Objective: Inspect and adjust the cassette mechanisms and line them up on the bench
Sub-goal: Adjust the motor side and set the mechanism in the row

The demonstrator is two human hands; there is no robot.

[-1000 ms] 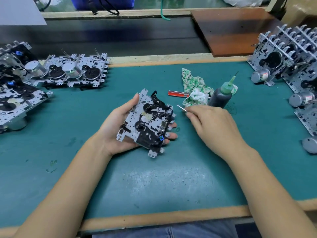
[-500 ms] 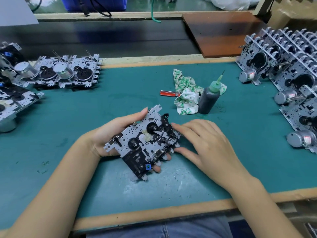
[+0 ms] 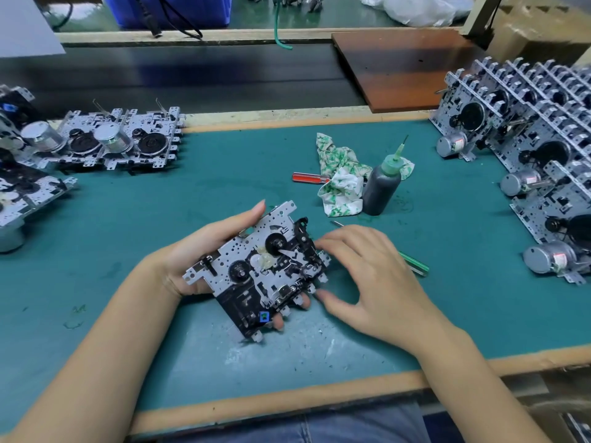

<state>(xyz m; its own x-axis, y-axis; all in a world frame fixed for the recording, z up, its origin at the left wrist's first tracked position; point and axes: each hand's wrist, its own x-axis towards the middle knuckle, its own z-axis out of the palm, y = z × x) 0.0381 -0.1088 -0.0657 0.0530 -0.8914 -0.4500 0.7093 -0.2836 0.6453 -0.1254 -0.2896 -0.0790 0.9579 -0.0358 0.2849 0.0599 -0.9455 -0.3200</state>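
Observation:
A cassette mechanism (image 3: 256, 266), a perforated metal plate with black gears and a small blue part, lies tilted in my left hand (image 3: 198, 251). That hand grips it from below, thumb along the far edge and fingertips showing under the near edge. My right hand (image 3: 377, 282) reaches in from the right with curved fingers. Its fingertips touch the mechanism's right edge and its thumb sits near the lower tabs. A thin green-handled screwdriver (image 3: 414, 264) lies on the mat beneath that hand. I cannot tell whether the hand holds it.
Finished mechanisms (image 3: 118, 139) lie in a row at the left. A leaning stack of mechanisms with motors (image 3: 527, 139) fills the right side. A dark squeeze bottle (image 3: 382, 187), a patterned rag (image 3: 339, 183) and a red screwdriver (image 3: 308, 178) sit behind my hands. A brown board (image 3: 409, 65) lies beyond.
The mechanism came down toward the near edge and turned flatter in my left hand. My right hand, which held the thin tool up, moved onto the mechanism's right edge; the tool now lies beneath it.

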